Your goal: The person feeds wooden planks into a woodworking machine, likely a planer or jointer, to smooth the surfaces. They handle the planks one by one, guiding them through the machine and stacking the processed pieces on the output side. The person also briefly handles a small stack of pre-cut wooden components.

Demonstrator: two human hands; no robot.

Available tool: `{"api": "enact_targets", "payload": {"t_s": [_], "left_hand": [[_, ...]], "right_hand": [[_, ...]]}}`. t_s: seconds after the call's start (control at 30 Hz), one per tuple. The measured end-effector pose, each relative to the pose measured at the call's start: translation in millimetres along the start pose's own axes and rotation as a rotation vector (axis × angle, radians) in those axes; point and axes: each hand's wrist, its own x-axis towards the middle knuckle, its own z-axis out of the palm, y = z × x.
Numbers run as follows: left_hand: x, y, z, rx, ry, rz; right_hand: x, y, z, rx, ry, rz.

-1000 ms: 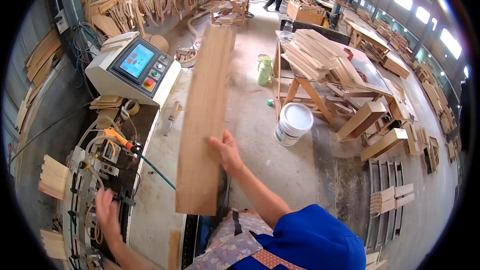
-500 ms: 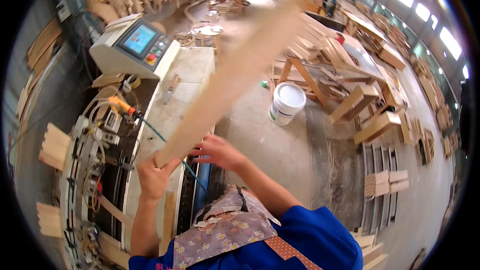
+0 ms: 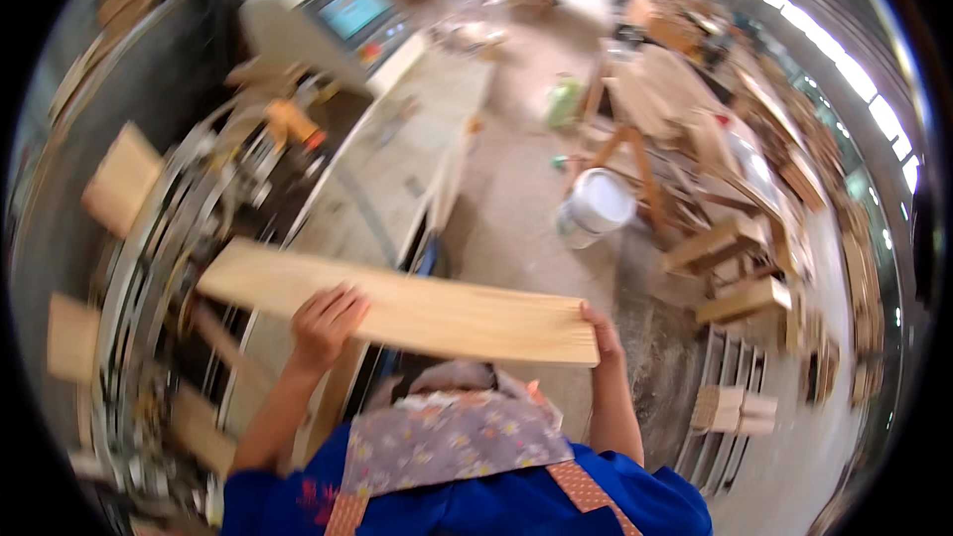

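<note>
A long, pale wooden board point(image 3: 447, 310) lies crosswise in front of my body, its left end reaching over the machine. My left hand point(image 3: 330, 323) grips the near edge left of the middle, with fingers on the upper face. At the right end, my right hand point(image 3: 604, 334) is closed round the board's end; part of its fingers is hidden behind the wood. The board passes above a light machine table point(image 3: 382, 174).
At the upper left stands a control panel point(image 3: 347, 15) with a screen and buttons. Wooden pieces point(image 3: 124, 179) sit in the machine at left. A white bucket point(image 3: 598, 203) is on the floor, near a wooden trestle point(image 3: 635, 159). Stacked wood blocks point(image 3: 733, 409) rest on a metal rack at right.
The board has swung from pointing away and upward to lying crosswise. My right hand, free and near the left one before, now holds the board's right end. The view has shifted and blurred.
</note>
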Motion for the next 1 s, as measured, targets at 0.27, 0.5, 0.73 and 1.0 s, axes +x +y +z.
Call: {"api": "enact_targets", "payload": {"t_s": [0.27, 0.5, 0.73, 1.0], "left_hand": [[-42.2, -7.5, 35.1, 0.054, 0.060, -0.078], [-87.8, -22.1, 39.7, 0.157, -0.124, -0.279], [-97.0, -5.1, 17.5, 0.036, -0.409, -0.756], [-104.7, -57.2, 47.4, 0.234, -0.166, -0.962]], "right_hand": [[-0.6, 18.5, 7.1, -0.062, -0.108, 0.082], [20.8, 38.6, 51.9, -0.110, -0.337, 0.153], [59.4, 97.5, 89.8, -0.273, -0.381, 0.245], [76.7, 151.7, 152.2, -0.498, -0.275, 0.254]]}}
